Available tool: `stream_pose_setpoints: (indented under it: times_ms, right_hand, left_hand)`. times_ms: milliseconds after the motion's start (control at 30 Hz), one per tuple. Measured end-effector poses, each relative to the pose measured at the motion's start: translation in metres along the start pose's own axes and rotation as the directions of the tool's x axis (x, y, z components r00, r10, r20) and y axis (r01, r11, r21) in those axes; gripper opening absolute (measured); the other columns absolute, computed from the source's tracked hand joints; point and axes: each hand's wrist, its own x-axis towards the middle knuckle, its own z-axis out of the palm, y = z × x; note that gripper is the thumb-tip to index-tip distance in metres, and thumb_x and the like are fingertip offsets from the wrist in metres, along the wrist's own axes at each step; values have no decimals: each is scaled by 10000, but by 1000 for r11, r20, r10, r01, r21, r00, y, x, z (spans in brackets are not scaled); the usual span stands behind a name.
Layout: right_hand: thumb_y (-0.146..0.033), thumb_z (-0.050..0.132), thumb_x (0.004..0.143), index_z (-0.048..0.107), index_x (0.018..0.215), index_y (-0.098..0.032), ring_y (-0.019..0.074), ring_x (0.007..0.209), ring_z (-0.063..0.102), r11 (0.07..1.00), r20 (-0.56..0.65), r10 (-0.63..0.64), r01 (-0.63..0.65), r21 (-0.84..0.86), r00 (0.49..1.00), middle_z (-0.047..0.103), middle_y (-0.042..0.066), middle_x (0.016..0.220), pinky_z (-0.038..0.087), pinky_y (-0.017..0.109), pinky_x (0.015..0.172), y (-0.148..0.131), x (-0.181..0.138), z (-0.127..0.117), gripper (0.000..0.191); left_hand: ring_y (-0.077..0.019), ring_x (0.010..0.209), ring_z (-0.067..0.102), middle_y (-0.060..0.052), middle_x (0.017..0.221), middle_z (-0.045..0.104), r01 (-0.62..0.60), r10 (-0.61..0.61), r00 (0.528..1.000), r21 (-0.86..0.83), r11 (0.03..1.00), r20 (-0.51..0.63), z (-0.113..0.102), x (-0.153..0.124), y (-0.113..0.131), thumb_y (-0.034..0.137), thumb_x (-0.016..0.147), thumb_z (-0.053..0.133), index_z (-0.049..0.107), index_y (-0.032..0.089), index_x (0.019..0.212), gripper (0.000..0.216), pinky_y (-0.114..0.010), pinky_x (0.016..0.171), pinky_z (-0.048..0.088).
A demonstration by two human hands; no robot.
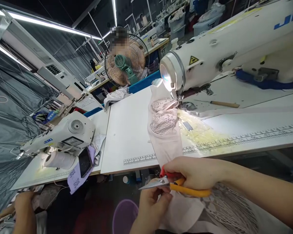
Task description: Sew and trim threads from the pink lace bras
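My right hand [192,172] is closed round a pair of yellow-handled thread snips [175,186], blades pointing left. Just below them my left hand [152,204] pinches the near end of a pale pink lace garment [164,130]. The garment runs from my hands up over the white table's [129,130] front edge to the needle area of the white sewing machine [224,48], where its lace cups lie under the machine's lamp.
A second Juki machine [63,131] sits on the table to the left, with a phone [85,161], paper labels and a white roll beside it. A co-worker's hand [23,203] shows at the lower left. A standing fan [126,60] is behind the table. A purple bin [124,214] sits below.
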Motion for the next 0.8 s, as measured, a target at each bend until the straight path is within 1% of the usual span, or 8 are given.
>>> stream_pose_setpoints:
  times_ms: [100, 233, 367, 500, 567, 667, 733, 800]
  right_hand:
    - [-139, 527, 705, 465, 684, -182, 101, 534, 365, 997, -3, -42, 42, -70, 999, 446, -49, 634, 270, 198, 445, -1, 1, -2, 79]
    - [-83, 535, 665, 493, 700, -174, 113, 544, 432, 991, 4, -8, 8, -130, 1000, 504, -35, 654, 278, 195, 431, -6, 0, -9, 106]
    - [-60, 544, 646, 496, 683, -175, 113, 530, 455, 992, 2, 14, -14, -127, 1000, 525, -34, 647, 272, 192, 418, -13, -2, -13, 129]
    - [-39, 545, 670, 483, 663, -177, 109, 506, 459, 996, 14, 26, -24, -87, 1000, 513, -47, 583, 250, 188, 406, -17, -2, -12, 151]
    - [-45, 542, 678, 473, 660, -180, 109, 497, 451, 995, 6, 21, -20, -98, 1000, 501, -51, 565, 241, 192, 402, -16, 0, -12, 152]
    - [-85, 550, 678, 463, 660, -185, 110, 499, 432, 993, 14, 12, -10, -120, 1000, 498, -48, 583, 253, 198, 408, -12, 3, -11, 134]
    - [-97, 548, 666, 464, 667, -185, 111, 509, 431, 994, 33, -1, 4, -112, 999, 504, -46, 608, 266, 200, 419, -9, 5, -10, 121]
    - [-95, 551, 652, 473, 690, -183, 112, 524, 441, 995, 26, -15, 17, -95, 1000, 514, -42, 633, 278, 202, 433, -6, 6, -8, 124]
  left_hand:
    - [-200, 818, 559, -75, 828, 619, 62, -62, 998, -55, 997, 1, 3, 4, 6, 342, 685, 717, 631, 146, 764, 229, -308, 769, 433]
    - [-196, 803, 553, -64, 804, 608, 116, -119, 993, -127, 985, -16, 4, 8, 5, 315, 666, 735, 613, 145, 745, 223, -294, 732, 413]
    - [-185, 763, 554, -46, 756, 608, 115, -130, 989, -205, 972, -63, 6, 8, 2, 313, 631, 758, 606, 149, 708, 237, -289, 713, 405]
    - [-206, 801, 570, -68, 799, 630, 119, -151, 983, -261, 958, -106, 11, 7, 2, 310, 600, 777, 615, 141, 750, 279, -312, 755, 410]
    - [-213, 811, 574, -77, 814, 638, 123, -161, 980, -273, 954, -118, 12, 7, 4, 312, 588, 784, 616, 137, 762, 298, -317, 760, 413]
    - [-193, 770, 570, -61, 785, 634, 109, -145, 983, -269, 957, -116, 13, 8, 5, 310, 593, 785, 619, 137, 749, 286, -298, 725, 411]
    - [-173, 742, 560, -47, 761, 624, 108, -138, 985, -260, 960, -102, 12, 8, 6, 303, 617, 775, 621, 139, 749, 261, -282, 701, 405]
    - [-168, 743, 561, -44, 761, 625, 117, -143, 986, -255, 960, -89, 12, 7, 8, 302, 633, 769, 630, 140, 772, 254, -281, 703, 407]
